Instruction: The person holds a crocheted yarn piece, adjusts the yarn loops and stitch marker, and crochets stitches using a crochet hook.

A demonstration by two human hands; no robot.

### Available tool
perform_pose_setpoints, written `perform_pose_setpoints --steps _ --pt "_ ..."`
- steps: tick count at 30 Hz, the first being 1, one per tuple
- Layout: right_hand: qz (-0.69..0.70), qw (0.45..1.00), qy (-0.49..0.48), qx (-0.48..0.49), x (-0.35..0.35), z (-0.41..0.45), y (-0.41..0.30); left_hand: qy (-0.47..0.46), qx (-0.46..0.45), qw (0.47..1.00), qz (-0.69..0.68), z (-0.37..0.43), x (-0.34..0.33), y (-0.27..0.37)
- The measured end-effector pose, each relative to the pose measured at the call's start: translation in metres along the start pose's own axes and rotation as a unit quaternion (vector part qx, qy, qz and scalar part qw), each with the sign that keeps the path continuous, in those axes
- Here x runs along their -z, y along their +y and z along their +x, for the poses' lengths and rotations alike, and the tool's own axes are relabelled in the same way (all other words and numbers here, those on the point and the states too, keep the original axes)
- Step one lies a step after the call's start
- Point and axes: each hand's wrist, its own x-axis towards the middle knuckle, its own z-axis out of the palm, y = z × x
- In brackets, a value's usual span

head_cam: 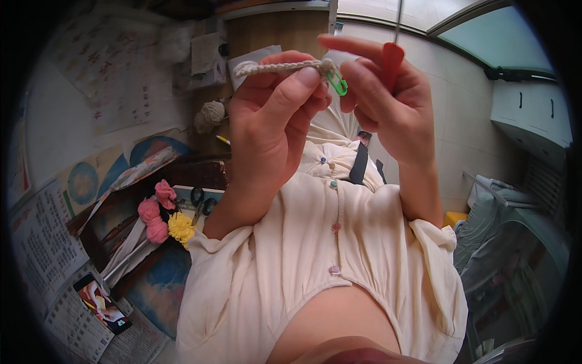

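A narrow strip of off-white crocheted yarn [277, 68] is pinched between the thumb and fingers of my left hand [273, 107]. At the strip's right end hangs a green plastic locking stitch marker [337, 84]. My right hand [395, 102] holds the red handle [392, 63] of a crochet hook, whose thin metal shaft [398, 22] points up and away from the strip. The right thumb and fingers are close beside the marker; whether they touch it or the yarn, I cannot tell. My right index finger is stretched out to the left above the strip.
Off-white yarn [210, 116] lies left of my left hand, near a yellow-and-white pen [223, 140]. Pink yarn [153, 220], yellow yarn [181, 228] and black-handled scissors [198, 201] are by my left forearm. A phone [102, 304] shows hands on its screen. White cabinets [532, 107] stand right.
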Motion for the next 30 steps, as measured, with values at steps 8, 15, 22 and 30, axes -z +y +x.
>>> perform_pose_setpoints --steps 8,15,22,30 --pt "-0.018 0.999 0.032 -0.010 -0.002 -0.001 0.001 0.005 0.047 0.999 -0.026 0.002 0.000 0.003" --pt "-0.010 0.994 0.093 0.051 -0.002 0.000 0.008 -0.008 0.043 0.998 -0.040 0.002 -0.001 0.002" --pt "-0.029 0.983 0.133 0.125 -0.001 0.002 0.009 -0.018 0.026 0.999 -0.031 0.000 0.001 0.000" --pt "-0.059 0.977 0.128 0.160 0.001 0.003 0.010 -0.035 0.022 0.998 -0.040 0.000 0.003 -0.001"
